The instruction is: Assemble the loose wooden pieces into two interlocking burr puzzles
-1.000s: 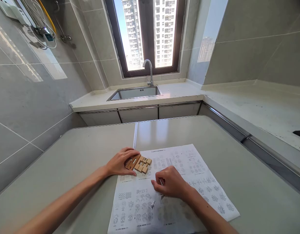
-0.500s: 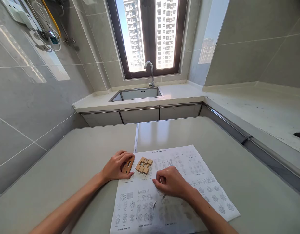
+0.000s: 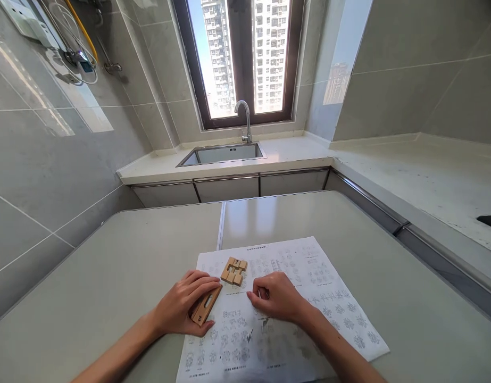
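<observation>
A printed sheet of puzzle diagrams [image 3: 309,298] lies on the grey table [image 3: 121,266]. My left hand [image 3: 181,308] holds a single wooden bar with a slot [image 3: 206,305], fingers wrapped over it, at the sheet's left edge. A small cluster of joined wooden puzzle pieces [image 3: 233,271] rests on the sheet just beyond it, untouched. My right hand [image 3: 279,299] rests on the paper with its fingers curled in a loose fist; whether anything is inside it is hidden.
Beyond the table runs a white counter with a steel sink [image 3: 223,153] and tap [image 3: 242,118] under a window. The counter continues along the right wall [image 3: 429,175]. Tiled walls stand at left, with pipes and hoses [image 3: 75,53] high up.
My left hand pulled the slotted bar off the wooden cluster and drew it towards me along the sheet's left edge. The cluster stayed put. My right hand barely moved.
</observation>
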Demonstrator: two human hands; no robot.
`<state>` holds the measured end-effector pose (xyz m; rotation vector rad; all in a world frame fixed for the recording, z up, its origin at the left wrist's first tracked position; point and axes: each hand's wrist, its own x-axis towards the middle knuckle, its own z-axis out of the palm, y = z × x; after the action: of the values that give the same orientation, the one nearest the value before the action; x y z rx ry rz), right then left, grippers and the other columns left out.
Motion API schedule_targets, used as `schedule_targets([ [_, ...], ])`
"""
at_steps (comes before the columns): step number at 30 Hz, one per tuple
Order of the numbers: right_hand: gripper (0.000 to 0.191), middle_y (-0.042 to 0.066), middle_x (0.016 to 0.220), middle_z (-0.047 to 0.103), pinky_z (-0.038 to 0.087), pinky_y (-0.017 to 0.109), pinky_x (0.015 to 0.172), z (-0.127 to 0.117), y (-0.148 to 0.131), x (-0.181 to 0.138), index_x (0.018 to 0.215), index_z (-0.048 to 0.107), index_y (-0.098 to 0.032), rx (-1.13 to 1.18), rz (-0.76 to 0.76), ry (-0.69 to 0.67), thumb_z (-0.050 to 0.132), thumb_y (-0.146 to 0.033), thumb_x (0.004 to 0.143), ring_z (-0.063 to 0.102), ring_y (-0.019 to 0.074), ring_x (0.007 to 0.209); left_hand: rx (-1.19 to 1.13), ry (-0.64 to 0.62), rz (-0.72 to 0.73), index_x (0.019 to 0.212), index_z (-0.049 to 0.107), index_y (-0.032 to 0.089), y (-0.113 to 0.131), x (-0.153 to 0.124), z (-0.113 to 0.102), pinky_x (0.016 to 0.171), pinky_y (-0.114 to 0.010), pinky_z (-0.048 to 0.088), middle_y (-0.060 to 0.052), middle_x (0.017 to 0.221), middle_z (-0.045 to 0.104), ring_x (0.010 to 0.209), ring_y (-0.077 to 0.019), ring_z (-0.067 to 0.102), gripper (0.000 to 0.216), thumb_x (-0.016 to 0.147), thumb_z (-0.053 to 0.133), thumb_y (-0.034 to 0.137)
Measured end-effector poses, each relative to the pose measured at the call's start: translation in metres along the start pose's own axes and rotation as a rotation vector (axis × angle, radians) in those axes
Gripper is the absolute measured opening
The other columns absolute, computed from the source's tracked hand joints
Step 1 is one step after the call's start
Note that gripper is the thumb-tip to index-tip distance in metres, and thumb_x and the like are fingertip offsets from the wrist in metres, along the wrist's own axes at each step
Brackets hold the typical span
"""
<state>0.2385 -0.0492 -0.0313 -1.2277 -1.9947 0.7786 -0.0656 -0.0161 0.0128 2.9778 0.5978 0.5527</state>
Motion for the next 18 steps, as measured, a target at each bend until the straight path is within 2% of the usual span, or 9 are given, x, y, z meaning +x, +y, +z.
schedule_targets([
  [7,0.028,-0.004,0.053,0.06,0.036,0.024,0.06,0.001,0.001,0.001,0.059,0.058,-0.02,-0.012,-0.004,0.01,0.068,-0.027,0.085,0.05,0.0106,0.05,-0.128,-0.028,0.079,0.145,0.047,0.019,0.033,0.002,0.012,0.098,-0.053,0.054,-0.017,0.128,0.072,0.112,-0.0349,0.067,0.079,0.072,0.073,0.035],
  [11,0.032,-0.004,0.052,0.056,0.033,0.025,0.059,0.002,0.002,0.001,0.058,0.057,-0.02,0.003,-0.015,0.025,0.067,-0.027,0.087,0.046,0.0103,0.05,-0.22,-0.048,0.089,0.142,0.05,0.02,0.047,0.016,0.021,0.098,-0.053,0.053,-0.015,0.125,0.073,0.108,-0.0342,0.067,0.075,0.071,0.071,0.036],
  [15,0.044,-0.005,0.048,0.048,0.033,0.025,0.056,0.0,0.007,0.004,0.057,0.056,-0.02,0.229,0.079,0.076,0.06,-0.039,0.096,0.043,0.0113,0.048,-0.283,-0.112,0.065,0.135,0.056,0.023,0.057,0.042,0.029,0.096,-0.049,0.055,-0.012,0.12,0.074,0.106,-0.0327,0.068,0.069,0.072,0.074,0.044],
  [18,0.05,-0.006,0.046,0.046,0.037,0.025,0.054,-0.001,0.013,0.008,0.062,0.057,-0.021,0.404,0.174,0.135,0.052,-0.052,0.101,0.044,0.0126,0.046,-0.282,-0.1,0.043,0.134,0.056,0.024,0.061,0.06,0.04,0.097,-0.049,0.053,-0.011,0.121,0.074,0.106,-0.0328,0.067,0.071,0.071,0.078,0.047],
])
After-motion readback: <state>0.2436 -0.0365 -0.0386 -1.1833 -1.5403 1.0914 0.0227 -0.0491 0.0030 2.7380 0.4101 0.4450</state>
